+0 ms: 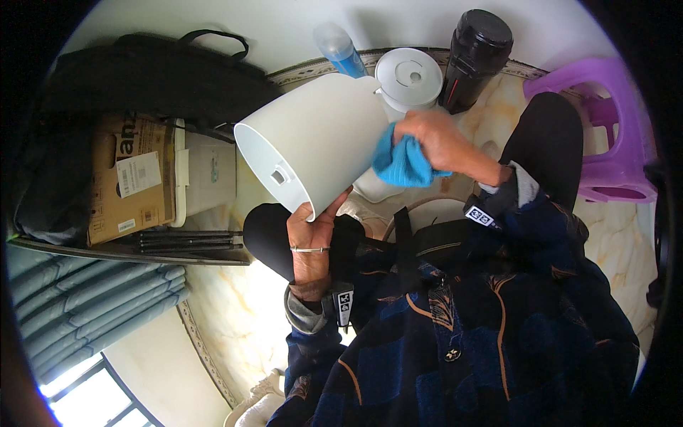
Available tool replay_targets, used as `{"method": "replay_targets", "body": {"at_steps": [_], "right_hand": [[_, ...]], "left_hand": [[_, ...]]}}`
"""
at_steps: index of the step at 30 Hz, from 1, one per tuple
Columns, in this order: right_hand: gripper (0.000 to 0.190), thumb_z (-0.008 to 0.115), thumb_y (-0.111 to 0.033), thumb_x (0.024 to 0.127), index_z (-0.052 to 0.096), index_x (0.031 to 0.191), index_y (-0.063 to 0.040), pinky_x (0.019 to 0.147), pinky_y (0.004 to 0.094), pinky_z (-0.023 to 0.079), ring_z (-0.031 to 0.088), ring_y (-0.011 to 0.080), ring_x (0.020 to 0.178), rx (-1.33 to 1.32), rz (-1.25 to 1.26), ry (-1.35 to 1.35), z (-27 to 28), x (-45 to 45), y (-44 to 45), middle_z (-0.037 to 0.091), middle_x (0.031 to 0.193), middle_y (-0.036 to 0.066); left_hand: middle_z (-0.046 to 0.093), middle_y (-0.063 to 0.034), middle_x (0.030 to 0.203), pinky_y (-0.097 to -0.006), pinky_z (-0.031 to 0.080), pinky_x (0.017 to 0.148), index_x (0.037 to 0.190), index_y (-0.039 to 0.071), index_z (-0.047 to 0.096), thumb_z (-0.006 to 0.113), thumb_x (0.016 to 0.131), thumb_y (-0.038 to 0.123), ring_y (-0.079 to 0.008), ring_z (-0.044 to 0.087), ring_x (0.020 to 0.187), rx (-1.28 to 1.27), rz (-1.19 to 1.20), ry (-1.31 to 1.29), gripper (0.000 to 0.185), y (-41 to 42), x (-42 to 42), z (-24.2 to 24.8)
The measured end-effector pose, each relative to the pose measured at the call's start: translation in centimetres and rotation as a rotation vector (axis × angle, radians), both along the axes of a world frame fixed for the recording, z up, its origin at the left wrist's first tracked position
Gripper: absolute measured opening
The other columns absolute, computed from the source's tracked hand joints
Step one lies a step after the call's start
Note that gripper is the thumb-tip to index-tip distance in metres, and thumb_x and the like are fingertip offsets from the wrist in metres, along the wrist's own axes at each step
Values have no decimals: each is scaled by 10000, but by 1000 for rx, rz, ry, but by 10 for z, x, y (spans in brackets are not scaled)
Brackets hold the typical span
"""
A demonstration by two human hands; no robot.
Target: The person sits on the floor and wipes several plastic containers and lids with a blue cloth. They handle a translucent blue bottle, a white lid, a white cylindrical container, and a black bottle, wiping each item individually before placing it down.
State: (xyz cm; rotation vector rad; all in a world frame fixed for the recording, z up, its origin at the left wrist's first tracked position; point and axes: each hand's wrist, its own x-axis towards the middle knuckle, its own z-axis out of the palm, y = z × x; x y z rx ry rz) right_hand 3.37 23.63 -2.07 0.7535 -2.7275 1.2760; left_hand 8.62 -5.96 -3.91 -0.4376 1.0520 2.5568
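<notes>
A white, tapered plastic vessel (320,139) is held tilted above the floor, its wide open rim facing left. A small square fitting (278,176) shows inside it. My left hand (315,227) grips the lower edge of that rim, thumb at the edge and fingers along the outer wall. Bunched in my right hand (435,141) is a blue ribbed cloth (403,163), pressed against or very close to the vessel's right end. Behind, a round white base (408,77) with a small hub on top stands on the floor near the wall.
A black flask (476,61) and a blue bottle with a clear cap (341,50) stand by the wall. At right is a purple plastic stool (616,128). To the left are a black bag (155,80), a cardboard box (133,208) and a lidded plastic bin (211,173).
</notes>
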Motion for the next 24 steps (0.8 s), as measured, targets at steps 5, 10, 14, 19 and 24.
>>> {"method": "replay_targets", "body": {"at_steps": [5, 10, 14, 19, 24], "right_hand": [[370, 747, -143, 750, 636, 1091, -54, 815, 312, 486, 630, 234, 918, -327, -57, 247, 41, -4, -2, 623, 1003, 111], [320, 658, -133, 823, 631, 1135, -69, 863, 326, 480, 636, 252, 943, -379, -332, 20, 13, -23, -2, 645, 1001, 131], [264, 601, -93, 846, 618, 1101, -27, 800, 320, 476, 637, 250, 866, -192, -587, -273, -7, -19, 7, 643, 933, 169], [269, 620, 11, 732, 621, 998, -28, 702, 403, 465, 580, 370, 781, -295, -333, 307, 13, 1, -15, 579, 853, 160], [282, 687, -74, 725, 605, 987, -9, 677, 380, 482, 603, 381, 793, -387, -137, 186, 32, 23, -31, 604, 862, 176]], "left_hand": [[566, -250, 1197, -496, 514, 941, 1281, -135, 406, 546, 722, -36, -441, 572, 1088, -142, -8, 27, 585, 3, 0, -5], [601, -197, 1136, -418, 499, 933, 1261, -92, 453, 577, 639, -72, -351, 609, 1033, -318, 23, -48, 634, 10, 11, 1], [612, -196, 1111, -404, 514, 905, 1252, -96, 463, 592, 627, -77, -341, 625, 1000, -379, 2, -57, 639, 12, 12, 7], [621, -198, 1091, -405, 527, 877, 1235, -106, 481, 584, 633, -84, -352, 633, 975, -351, 73, -63, 611, 15, 8, 5], [634, -200, 1042, -400, 536, 844, 1178, -121, 516, 570, 659, -96, -335, 650, 920, -404, 129, -135, 523, 11, 7, -3]]}}
